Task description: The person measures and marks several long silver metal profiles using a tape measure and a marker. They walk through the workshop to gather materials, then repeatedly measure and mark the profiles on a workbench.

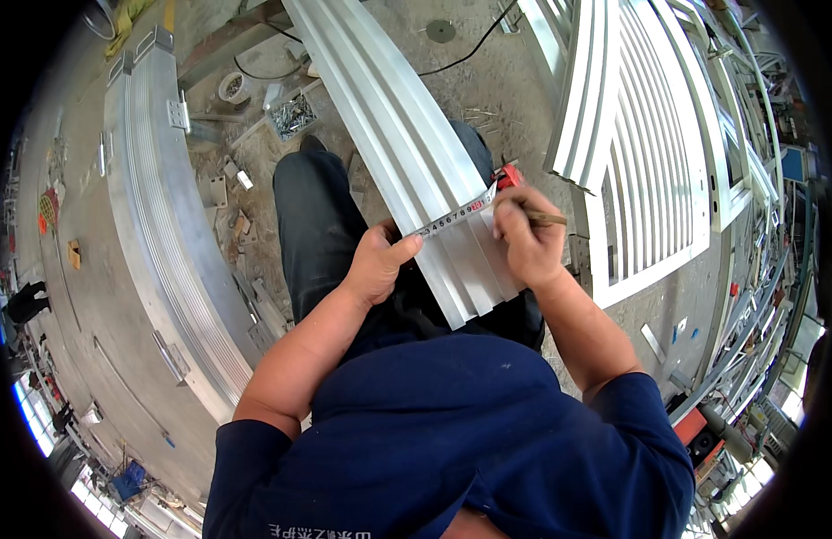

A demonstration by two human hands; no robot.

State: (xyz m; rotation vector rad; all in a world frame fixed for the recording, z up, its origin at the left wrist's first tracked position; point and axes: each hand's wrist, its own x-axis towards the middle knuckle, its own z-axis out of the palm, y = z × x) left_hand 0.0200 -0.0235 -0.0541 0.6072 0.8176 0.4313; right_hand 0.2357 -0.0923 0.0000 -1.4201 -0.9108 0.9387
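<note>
A long ribbed silver metal panel (470,269) lies lengthwise over my lap, its near end close to my belly. The blade of a tape measure (451,218) is stretched across its ribs. At the panel's left edge, my left hand (378,262) is closed round the edge, thumb pressed at the blade's end; its fingers are partly hidden beneath. Over the right edge, my right hand (533,241) is closed by the red tape case (508,176). A brown, pencil-like stick (547,217) also sits in that hand, one end pointing right.
A long ribbed metal beam (164,216) with brackets lies to my left. White slatted frames (654,153) stand close on the right. Ahead on the floor are a box of screws (292,117), a small bucket (234,88), a black cable (470,56) and scattered scraps.
</note>
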